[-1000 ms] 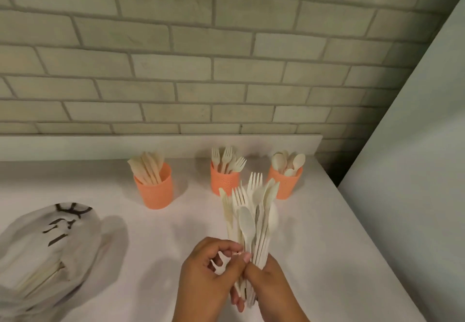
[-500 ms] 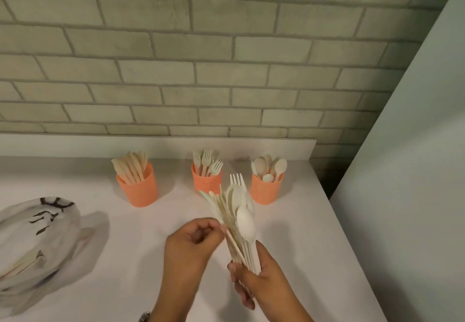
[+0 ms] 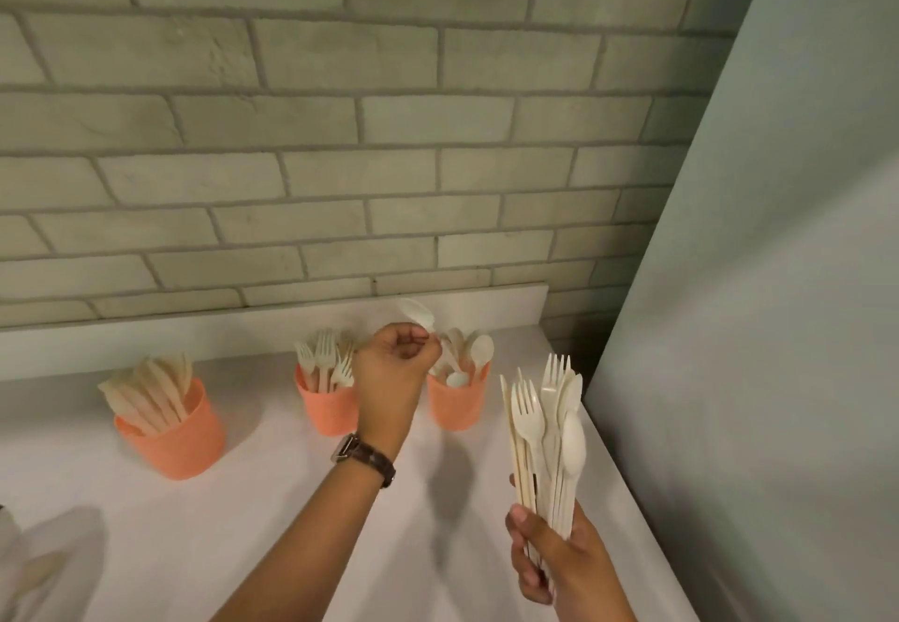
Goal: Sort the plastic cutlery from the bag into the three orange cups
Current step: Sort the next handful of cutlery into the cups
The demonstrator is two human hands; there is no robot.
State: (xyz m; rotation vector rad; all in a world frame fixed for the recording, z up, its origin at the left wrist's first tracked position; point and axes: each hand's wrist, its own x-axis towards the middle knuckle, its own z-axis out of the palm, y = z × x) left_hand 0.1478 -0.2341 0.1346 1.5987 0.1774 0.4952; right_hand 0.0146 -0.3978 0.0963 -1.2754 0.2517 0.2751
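The left hand (image 3: 394,363) is pinching one spoon (image 3: 416,316) between thumb and curled fingers, holding it just above the right cup (image 3: 457,407), which is holding spoons; the right hand (image 3: 559,558) is gripping a bundle of cutlery (image 3: 545,427) upright, fingers wrapped round the handles; the middle cup (image 3: 326,412) is holding forks, the left cup (image 3: 175,446) knives; the bag (image 3: 29,568) is lying at the lower left.
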